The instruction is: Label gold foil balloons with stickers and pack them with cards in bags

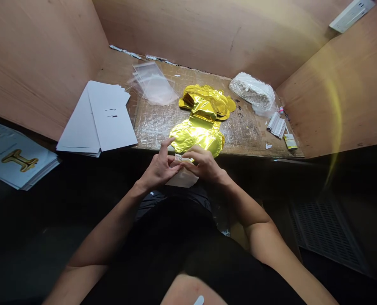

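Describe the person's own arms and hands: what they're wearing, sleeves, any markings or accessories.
Both the left hand and the right hand are bare, with no gloves, and no rings or watch show. The forearms are uncovered, with no sleeves on them. The person wears a black top.
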Action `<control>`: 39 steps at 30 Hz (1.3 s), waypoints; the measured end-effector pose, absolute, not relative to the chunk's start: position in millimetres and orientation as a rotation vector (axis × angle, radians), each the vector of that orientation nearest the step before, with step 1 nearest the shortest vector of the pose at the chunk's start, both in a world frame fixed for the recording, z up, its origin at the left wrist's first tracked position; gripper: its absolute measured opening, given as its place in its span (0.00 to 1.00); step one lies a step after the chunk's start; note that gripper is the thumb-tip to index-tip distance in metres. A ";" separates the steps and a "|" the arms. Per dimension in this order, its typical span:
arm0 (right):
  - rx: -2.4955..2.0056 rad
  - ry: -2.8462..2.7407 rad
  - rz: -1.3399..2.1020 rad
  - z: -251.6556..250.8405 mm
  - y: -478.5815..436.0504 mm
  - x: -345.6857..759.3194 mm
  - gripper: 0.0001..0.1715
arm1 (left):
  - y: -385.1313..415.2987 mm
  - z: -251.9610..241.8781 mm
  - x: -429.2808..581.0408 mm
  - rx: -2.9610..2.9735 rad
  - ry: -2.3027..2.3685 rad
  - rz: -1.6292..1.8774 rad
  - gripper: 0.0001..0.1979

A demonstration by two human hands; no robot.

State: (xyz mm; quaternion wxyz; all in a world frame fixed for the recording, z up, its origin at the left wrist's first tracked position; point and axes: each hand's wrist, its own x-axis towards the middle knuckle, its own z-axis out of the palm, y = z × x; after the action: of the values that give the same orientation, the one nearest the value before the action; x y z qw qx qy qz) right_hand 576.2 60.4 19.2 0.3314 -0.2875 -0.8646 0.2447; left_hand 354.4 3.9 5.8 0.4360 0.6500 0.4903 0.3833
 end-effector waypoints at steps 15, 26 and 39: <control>-1.246 -2.145 0.633 20.9 85.3 592.9 0.13 | 6.3 -3.7 343.4 1.600 1.101 0.756 0.51; -1.150 -2.990 -0.169 5.4 79.5 596.2 0.13 | 38.0 -42.5 341.6 1.740 1.227 0.455 0.54; -1.534 -2.437 -0.254 -9.8 133.7 545.3 0.20 | 35.6 -38.6 342.6 1.745 1.237 0.427 0.53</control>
State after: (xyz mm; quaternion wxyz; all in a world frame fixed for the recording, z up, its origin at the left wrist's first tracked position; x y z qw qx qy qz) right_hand 545.3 133.7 -9.8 0.1249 -0.5266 -0.8364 -0.0873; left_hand 342.6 35.6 -38.6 0.4619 0.7097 0.5029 0.1735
